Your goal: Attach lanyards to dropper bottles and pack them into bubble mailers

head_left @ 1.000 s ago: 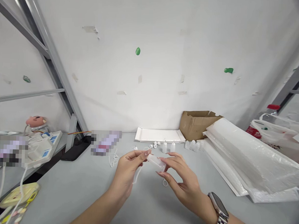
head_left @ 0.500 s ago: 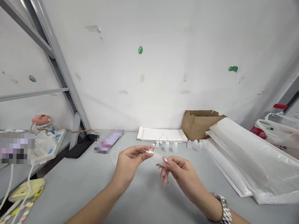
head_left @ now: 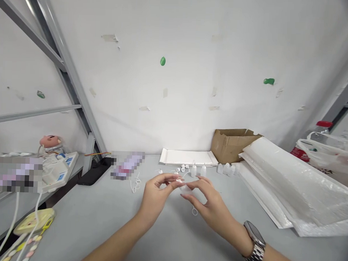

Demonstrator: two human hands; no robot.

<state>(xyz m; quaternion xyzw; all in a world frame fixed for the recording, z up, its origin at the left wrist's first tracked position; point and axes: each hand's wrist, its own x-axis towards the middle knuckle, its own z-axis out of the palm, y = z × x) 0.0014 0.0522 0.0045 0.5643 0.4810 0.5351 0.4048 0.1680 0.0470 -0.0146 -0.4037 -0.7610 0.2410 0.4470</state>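
Observation:
Between my hands is a small translucent white bottle (head_left: 185, 190), tilted and partly hidden by fingers. My left hand (head_left: 154, 196) pinches its white top end, though the fingers cover most of that part. The thumb and forefinger of my right hand (head_left: 213, 202) close on the bottle's body from the other side. A thin white ring (head_left: 194, 211) shows just under my right hand. Behind the hands stand two small bottles with nozzle tops, a front bottle (head_left: 193, 170) and its neighbour (head_left: 203, 170), beside several small white caps (head_left: 183, 168).
More small bottles (head_left: 226, 169) stand before a cardboard box (head_left: 229, 145). White bubble mailers (head_left: 297, 184) lie along the right, and a flat white packet (head_left: 188, 157) rests by the wall. Thin white rings (head_left: 136, 185) and a black phone-like object (head_left: 94, 173) are to the left.
My right hand has shifted its grip on the bottle, with its thumb now lower and fingers more arched. My left hand has moved slightly right, and the bottle is less visible.

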